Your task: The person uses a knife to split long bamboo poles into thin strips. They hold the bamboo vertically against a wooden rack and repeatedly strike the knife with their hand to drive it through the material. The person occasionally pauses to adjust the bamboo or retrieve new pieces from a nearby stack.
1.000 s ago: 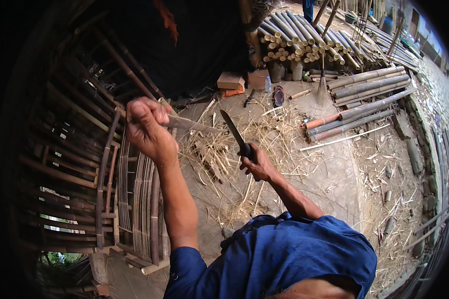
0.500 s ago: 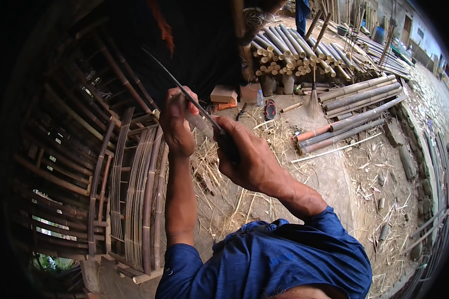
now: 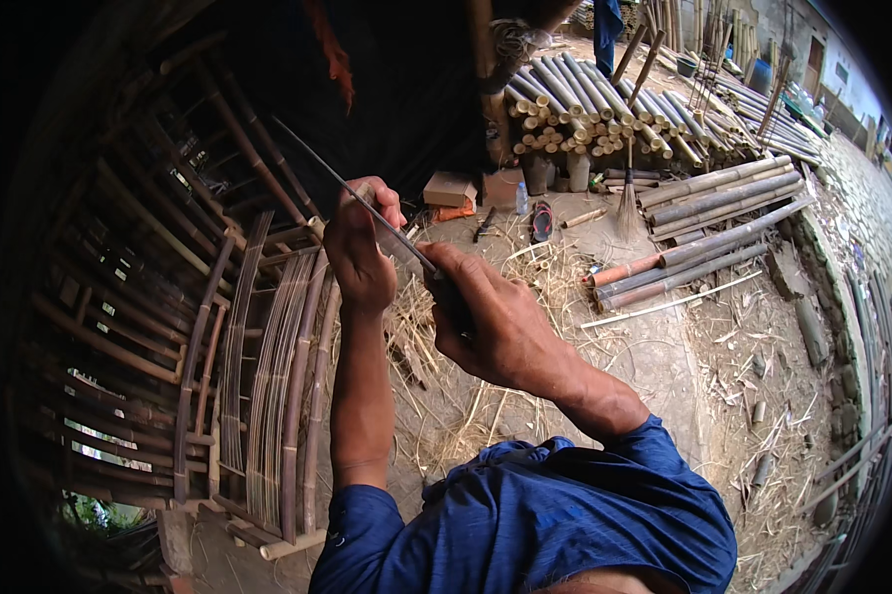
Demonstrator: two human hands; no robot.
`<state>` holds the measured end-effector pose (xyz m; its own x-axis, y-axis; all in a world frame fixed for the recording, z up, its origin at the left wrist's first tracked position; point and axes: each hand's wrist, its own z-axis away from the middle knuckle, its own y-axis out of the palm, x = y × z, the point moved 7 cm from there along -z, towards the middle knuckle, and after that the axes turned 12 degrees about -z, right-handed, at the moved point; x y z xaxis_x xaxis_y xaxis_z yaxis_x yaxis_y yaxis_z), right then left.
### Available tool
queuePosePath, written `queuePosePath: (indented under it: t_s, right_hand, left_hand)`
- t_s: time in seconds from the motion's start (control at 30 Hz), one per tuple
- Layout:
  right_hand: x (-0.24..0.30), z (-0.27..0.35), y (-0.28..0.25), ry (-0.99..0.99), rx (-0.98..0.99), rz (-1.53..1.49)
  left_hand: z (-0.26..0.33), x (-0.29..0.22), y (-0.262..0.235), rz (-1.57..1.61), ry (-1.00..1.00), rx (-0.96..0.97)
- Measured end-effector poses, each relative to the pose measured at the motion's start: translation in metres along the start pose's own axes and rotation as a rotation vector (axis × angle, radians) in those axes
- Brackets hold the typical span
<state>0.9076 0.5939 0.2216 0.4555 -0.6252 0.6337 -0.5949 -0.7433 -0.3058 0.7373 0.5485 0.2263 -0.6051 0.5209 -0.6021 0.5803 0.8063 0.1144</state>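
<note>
Knife [image 3: 398, 236] gripped w/ R hand [image 3: 497, 322], curled tight.

Daylight brightened the stone path [image 3: 867, 193] right of the fingers [image 3: 466, 272]; deep shadow lay beyond and left of them, and fisheye distortion bent the outer lines.

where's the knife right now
In the head view, the knife is just left of centre, gripped in the right hand, slanting up across the left hand.
</note>
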Motion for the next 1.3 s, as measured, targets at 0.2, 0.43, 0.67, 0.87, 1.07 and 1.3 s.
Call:
queuePosePath:
  t_s: [0.2,0.43,0.67,0.87,1.07,1.3]
  right_hand:
    - [0.002,0.002,-0.007,0.04,0.027,-0.007]
    - [0.001,-0.003,-0.041,0.152,0.036,0.025]
    - [-0.008,-0.006,-0.01,0.203,0.22,0.003]
    - [-0.006,-0.014,-0.026,0.246,0.109,0.047]
    - [-0.03,-0.039,-0.055,0.206,0.056,0.165]
    - [-0.047,-0.046,-0.046,0.125,0.043,0.081]
  left_hand:
    - [0.003,0.002,0.011,-0.004,0.007,0.006]
    - [-0.052,-0.072,-0.029,-0.128,0.436,-0.638]
    - [-0.087,-0.127,0.1,-1.473,0.829,0.375]
    - [-0.093,-0.141,0.111,-1.362,0.617,0.347]
    - [-0.081,-0.11,0.062,-1.063,0.361,0.229]
    - [-0.084,-0.064,0.042,-0.829,0.21,0.077]
